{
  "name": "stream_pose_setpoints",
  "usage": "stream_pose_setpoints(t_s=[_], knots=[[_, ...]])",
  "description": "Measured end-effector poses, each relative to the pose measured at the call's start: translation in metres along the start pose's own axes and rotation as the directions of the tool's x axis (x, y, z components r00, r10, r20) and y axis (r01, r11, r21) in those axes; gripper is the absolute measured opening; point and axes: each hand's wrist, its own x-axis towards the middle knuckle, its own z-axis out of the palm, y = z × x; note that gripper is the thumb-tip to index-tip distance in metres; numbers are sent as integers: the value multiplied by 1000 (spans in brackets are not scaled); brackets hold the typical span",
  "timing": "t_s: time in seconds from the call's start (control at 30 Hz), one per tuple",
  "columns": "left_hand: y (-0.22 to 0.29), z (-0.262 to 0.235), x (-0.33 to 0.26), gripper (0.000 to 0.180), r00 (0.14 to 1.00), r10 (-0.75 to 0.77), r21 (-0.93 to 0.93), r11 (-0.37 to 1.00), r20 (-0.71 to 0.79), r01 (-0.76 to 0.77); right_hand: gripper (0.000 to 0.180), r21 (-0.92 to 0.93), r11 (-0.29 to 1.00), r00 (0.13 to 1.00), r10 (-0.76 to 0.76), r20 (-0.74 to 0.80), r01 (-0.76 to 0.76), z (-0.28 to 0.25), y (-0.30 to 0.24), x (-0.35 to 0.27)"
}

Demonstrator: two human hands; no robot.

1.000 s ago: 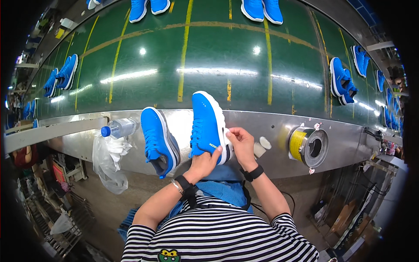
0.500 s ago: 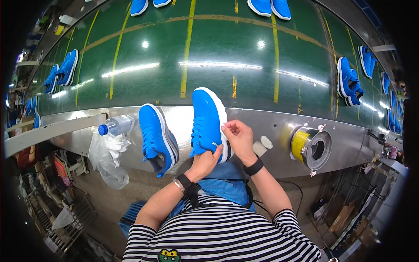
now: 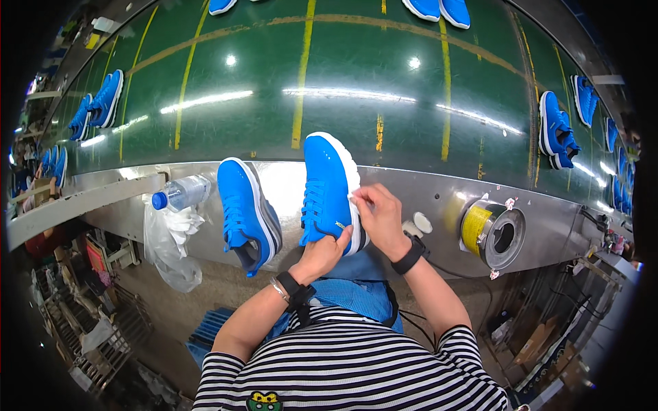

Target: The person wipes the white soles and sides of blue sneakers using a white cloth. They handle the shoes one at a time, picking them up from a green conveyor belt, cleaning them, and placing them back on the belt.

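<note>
Two hands (image 3: 322, 257) at one shoe (image 3: 326, 168); second shoe (image 3: 236, 202) leftward.

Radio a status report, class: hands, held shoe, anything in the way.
Left hand holding blue shoe near its heel. Right hand, fingers pinched, at its white sole. Second blue shoe alongside, left. Nothing visibly blocking either hand.

Blue sneaker (image 3: 327, 168) | white sole | laced | toe pointing away | over metal ledge (image 3: 411, 192)
</note>
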Motion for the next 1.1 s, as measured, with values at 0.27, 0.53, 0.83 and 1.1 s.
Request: stream_pose_setpoints(t_s=[0.27,0.53,0.83,1.1], knots=[[-7,1,0,43,1000,15,25,1000,10,-16,5,-61,994,996,-87,31,89,-1,4,2],[-2,-6,-1,56,997,-57,6,998,53,57,7,216,962,985,169,20,-169,-3,8,6],[-1,-8,1,51,997,-10,0,1000,70,10,6,1,999,997,36,-70,-36,15,-6,12],[-15,1,2,49,1000,26,-25,999,1,-26,8,251,893,928,361,96,-373,10,2,-11]])
